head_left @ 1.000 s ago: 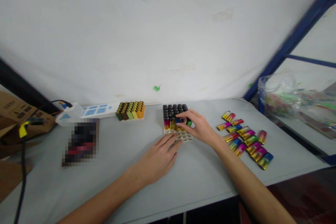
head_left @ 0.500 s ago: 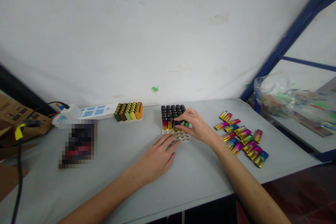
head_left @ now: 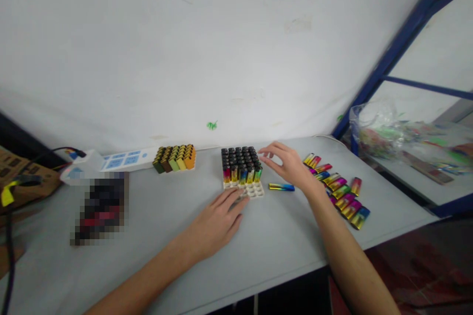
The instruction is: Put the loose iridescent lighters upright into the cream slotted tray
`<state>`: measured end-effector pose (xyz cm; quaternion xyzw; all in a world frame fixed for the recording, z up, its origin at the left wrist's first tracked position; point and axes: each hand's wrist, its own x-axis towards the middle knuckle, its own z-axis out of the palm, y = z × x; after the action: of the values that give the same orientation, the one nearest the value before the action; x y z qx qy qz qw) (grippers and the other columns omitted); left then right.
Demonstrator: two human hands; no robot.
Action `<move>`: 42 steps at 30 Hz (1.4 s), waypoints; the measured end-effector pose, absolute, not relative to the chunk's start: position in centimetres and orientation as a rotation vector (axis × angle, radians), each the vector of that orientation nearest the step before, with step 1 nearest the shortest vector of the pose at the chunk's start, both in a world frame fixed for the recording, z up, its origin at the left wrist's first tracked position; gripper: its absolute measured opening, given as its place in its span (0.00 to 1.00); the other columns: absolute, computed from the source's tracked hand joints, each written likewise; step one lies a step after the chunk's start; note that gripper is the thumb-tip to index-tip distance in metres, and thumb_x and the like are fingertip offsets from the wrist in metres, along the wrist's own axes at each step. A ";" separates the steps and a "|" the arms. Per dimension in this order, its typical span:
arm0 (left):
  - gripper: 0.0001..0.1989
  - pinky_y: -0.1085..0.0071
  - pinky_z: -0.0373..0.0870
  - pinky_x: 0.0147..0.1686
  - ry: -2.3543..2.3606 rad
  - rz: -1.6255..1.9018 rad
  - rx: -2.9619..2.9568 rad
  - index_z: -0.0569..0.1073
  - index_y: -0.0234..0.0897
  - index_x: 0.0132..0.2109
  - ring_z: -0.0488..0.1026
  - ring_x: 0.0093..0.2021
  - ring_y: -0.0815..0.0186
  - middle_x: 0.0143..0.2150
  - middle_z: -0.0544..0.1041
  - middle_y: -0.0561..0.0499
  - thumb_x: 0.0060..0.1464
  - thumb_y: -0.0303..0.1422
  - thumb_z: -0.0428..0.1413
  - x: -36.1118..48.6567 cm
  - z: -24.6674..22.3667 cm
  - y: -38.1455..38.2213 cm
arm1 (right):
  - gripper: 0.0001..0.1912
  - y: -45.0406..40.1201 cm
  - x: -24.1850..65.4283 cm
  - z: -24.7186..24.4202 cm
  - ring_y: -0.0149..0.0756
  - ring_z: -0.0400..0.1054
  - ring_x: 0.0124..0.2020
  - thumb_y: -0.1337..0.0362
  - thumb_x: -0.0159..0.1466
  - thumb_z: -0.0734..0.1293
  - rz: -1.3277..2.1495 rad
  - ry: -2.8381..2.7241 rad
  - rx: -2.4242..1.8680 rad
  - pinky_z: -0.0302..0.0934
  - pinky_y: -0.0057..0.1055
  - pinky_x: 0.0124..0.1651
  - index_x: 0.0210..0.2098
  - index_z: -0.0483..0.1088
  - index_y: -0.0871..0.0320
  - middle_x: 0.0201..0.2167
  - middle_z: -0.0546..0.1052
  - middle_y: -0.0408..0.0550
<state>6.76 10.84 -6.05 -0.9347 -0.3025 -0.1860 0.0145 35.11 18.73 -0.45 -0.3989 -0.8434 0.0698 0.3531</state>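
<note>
A white tray (head_left: 254,190) with round holes stands in front of me, its rear rows filled with upright black-topped lighters (head_left: 240,160). The front row of them shows metallic bodies in pink, gold, blue and green. My left hand (head_left: 218,216) lies flat with outstretched fingers, fingertips on the tray's front edge. Just right of the tray hovers my right hand (head_left: 286,162), thumb and fingers apart and nothing visible between them. Below it, a single blue-and-gold lighter (head_left: 281,187) lies on the table.
More metallic lighters (head_left: 342,194) lie in a loose group at right. At back left are a second filled tray of gold-topped lighters (head_left: 175,158), a white power strip (head_left: 127,159) and a blurred-out object (head_left: 101,209). A blue metal frame (head_left: 391,59) borders the right side.
My right hand has come off the front row of lighters and moved right, its fingers parting. The lone lighter beside the tray is now visible. The camera view has shifted slightly.
</note>
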 end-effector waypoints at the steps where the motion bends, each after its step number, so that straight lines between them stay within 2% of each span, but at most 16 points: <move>1: 0.21 0.52 0.70 0.69 -0.941 -0.580 -2.913 0.70 0.37 0.68 0.68 0.70 0.53 0.68 0.72 0.40 0.71 0.29 0.51 6.7 -6.1 10.9 | 0.12 18.9 36.4 -0.3 0.42 0.75 0.46 0.57 0.74 0.67 0.214 -2.195 -1.121 0.69 0.41 0.56 0.50 0.79 0.54 0.44 0.80 0.52; 3: 0.21 0.52 0.71 0.68 -0.939 -0.576 -2.917 0.69 0.37 0.68 0.68 0.70 0.53 0.68 0.72 0.40 0.71 0.29 0.51 6.7 -6.1 10.9 | 0.11 19.1 38.8 -0.2 0.44 0.76 0.46 0.55 0.69 0.72 0.340 -2.241 -1.330 0.69 0.40 0.55 0.45 0.80 0.55 0.43 0.82 0.51; 5: 0.22 0.51 0.71 0.68 -0.940 -0.570 -2.918 0.69 0.37 0.68 0.68 0.70 0.52 0.68 0.72 0.40 0.71 0.29 0.52 6.8 -6.2 10.9 | 0.14 19.0 40.6 -0.5 0.44 0.77 0.46 0.53 0.63 0.76 0.550 -2.303 -1.539 0.70 0.36 0.50 0.44 0.81 0.55 0.44 0.83 0.50; 8: 0.22 0.51 0.71 0.69 -0.945 -0.565 -2.920 0.69 0.37 0.69 0.68 0.70 0.52 0.68 0.72 0.40 0.71 0.29 0.52 6.7 -6.3 11.0 | 0.17 18.9 41.7 -1.3 0.44 0.78 0.41 0.57 0.54 0.82 0.800 -2.392 -1.747 0.70 0.33 0.42 0.42 0.83 0.53 0.40 0.84 0.47; 10: 0.22 0.51 0.70 0.69 -0.948 -0.566 -2.923 0.69 0.38 0.69 0.67 0.70 0.52 0.69 0.71 0.40 0.71 0.29 0.52 6.7 -6.3 11.0 | 0.15 19.0 41.4 -1.6 0.43 0.78 0.39 0.61 0.52 0.82 0.813 -2.423 -1.820 0.69 0.32 0.39 0.38 0.83 0.53 0.37 0.84 0.46; 13: 0.22 0.51 0.70 0.69 -0.942 -0.567 -2.922 0.69 0.37 0.69 0.67 0.71 0.52 0.69 0.71 0.40 0.71 0.29 0.52 6.7 -6.4 11.0 | 0.10 19.1 40.7 -1.6 0.43 0.78 0.38 0.63 0.54 0.81 0.779 -2.431 -1.809 0.68 0.31 0.39 0.35 0.82 0.53 0.36 0.84 0.46; 17: 0.23 0.51 0.70 0.69 -0.931 -0.545 -2.904 0.69 0.36 0.69 0.66 0.71 0.51 0.69 0.71 0.39 0.71 0.29 0.52 6.7 -6.3 11.0 | 0.08 18.9 40.2 -0.6 0.39 0.77 0.35 0.61 0.61 0.76 0.772 -2.348 -1.654 0.67 0.31 0.38 0.39 0.79 0.56 0.35 0.84 0.47; 22: 0.22 0.51 0.71 0.68 -0.933 -0.520 -2.907 0.69 0.35 0.69 0.67 0.70 0.51 0.69 0.71 0.38 0.71 0.29 0.52 6.8 -5.9 10.8 | 0.13 18.1 39.7 0.9 0.35 0.72 0.26 0.54 0.70 0.69 0.674 -2.199 -1.496 0.64 0.30 0.32 0.45 0.77 0.57 0.26 0.79 0.43; 26: 0.22 0.52 0.70 0.68 -0.930 -0.516 -2.864 0.69 0.33 0.68 0.68 0.70 0.50 0.68 0.72 0.37 0.70 0.29 0.53 6.9 -6.0 10.7 | 0.18 17.4 39.0 1.7 0.33 0.69 0.26 0.50 0.70 0.70 0.663 -2.068 -1.271 0.64 0.29 0.30 0.51 0.76 0.55 0.27 0.77 0.42; 29: 0.21 0.53 0.69 0.69 -0.923 -0.523 -2.814 0.70 0.33 0.68 0.68 0.70 0.51 0.68 0.73 0.38 0.71 0.30 0.53 7.2 -6.1 10.5 | 0.18 16.9 38.0 1.9 0.30 0.67 0.24 0.49 0.67 0.74 0.839 -1.937 -1.058 0.64 0.28 0.27 0.47 0.75 0.56 0.27 0.75 0.41; 33: 0.20 0.56 0.69 0.69 -0.877 -0.527 -2.787 0.70 0.31 0.67 0.70 0.69 0.52 0.67 0.73 0.39 0.73 0.31 0.50 7.7 -5.9 9.9 | 0.17 16.5 35.5 1.6 0.27 0.66 0.19 0.53 0.64 0.78 1.023 -1.817 -0.881 0.63 0.26 0.23 0.44 0.74 0.55 0.25 0.74 0.38; 37: 0.19 0.56 0.69 0.68 -0.854 -0.521 -2.803 0.71 0.30 0.66 0.70 0.68 0.52 0.66 0.75 0.39 0.74 0.32 0.50 7.8 -5.8 9.5 | 0.17 16.6 33.3 0.9 0.29 0.71 0.22 0.54 0.63 0.79 1.052 -1.805 -0.826 0.69 0.28 0.28 0.44 0.77 0.56 0.24 0.76 0.39; 42: 0.19 0.57 0.68 0.68 -0.860 -0.511 -2.818 0.72 0.30 0.65 0.70 0.69 0.52 0.66 0.75 0.38 0.73 0.33 0.50 7.8 -6.1 9.5 | 0.18 16.9 32.3 0.2 0.34 0.78 0.29 0.52 0.65 0.78 1.012 -1.855 -0.860 0.74 0.31 0.35 0.48 0.78 0.55 0.28 0.79 0.41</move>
<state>7.81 9.49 -6.05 -0.9398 -0.2866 -0.1702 0.0755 32.30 16.90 0.16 -0.3425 -0.7391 0.4031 0.4170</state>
